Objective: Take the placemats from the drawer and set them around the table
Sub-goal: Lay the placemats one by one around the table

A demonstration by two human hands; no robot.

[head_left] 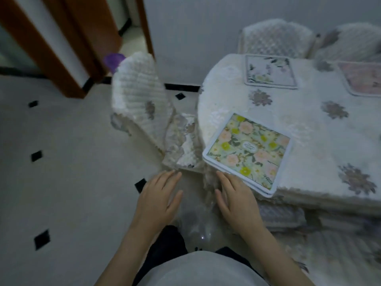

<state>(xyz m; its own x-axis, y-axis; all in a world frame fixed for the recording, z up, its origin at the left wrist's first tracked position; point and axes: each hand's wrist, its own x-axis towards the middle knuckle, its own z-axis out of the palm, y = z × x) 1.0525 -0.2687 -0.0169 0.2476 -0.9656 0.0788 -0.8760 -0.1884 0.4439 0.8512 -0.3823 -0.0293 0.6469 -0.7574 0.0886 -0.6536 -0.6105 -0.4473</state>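
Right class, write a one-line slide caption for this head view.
Both hands, left hand and right hand, hover open beside a green floral placemat on the table.

Near placemat (248, 150) green, yellow-pink floral, white border; tablecloth (305, 124) white, mauve flowers; floor (61, 141) pale, black diamonds.

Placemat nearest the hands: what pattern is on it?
Yellow and pink flowers with green leaves, white border, on the placemat; seen in the head view.

The pink placemat (363, 80) is cut off by the right edge; the far right chair (350, 41) likewise. A purple object (113, 61) hides partly behind the near chair's back (140, 96), too blurred to identify
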